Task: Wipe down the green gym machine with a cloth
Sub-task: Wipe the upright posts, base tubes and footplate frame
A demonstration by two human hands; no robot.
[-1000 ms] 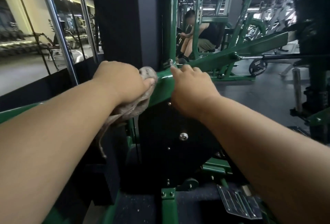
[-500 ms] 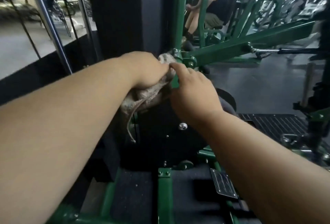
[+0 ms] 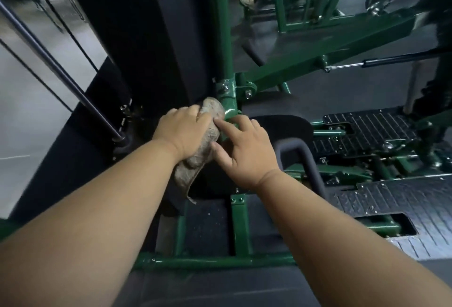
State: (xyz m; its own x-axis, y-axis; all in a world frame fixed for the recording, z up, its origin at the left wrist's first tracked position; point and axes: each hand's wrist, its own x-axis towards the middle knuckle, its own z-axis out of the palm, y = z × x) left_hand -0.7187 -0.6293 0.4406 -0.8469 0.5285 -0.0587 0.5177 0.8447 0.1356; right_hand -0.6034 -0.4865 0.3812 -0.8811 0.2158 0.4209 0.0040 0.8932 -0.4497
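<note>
Base rail point(image 3: 195, 262): green cross-member nearest the camera; no cloth contact here.
Left hand point(image 3: 182, 133): fingers curled over the cloth point(image 3: 199, 155), pressing it against the green post point(image 3: 223, 37) just below the bolted joint point(image 3: 226, 89).
Cloth: grey-brown, bunched; one end hangs loose below the hand.
Right hand point(image 3: 242, 152): fingers spread and relaxed, resting on the post beside the cloth; forefinger touches the cloth edge.
Foot plates point(image 3: 367, 125): black ribbed metal, to the right, well apart from both hands.
Slanted beam point(image 3: 330, 54): green, runs from the joint up and right.
Progress: judged mid-task. Wiping is at the lower post; whether other parts are clean cannot be told. Beam, upper post and base rail probably remain.
</note>
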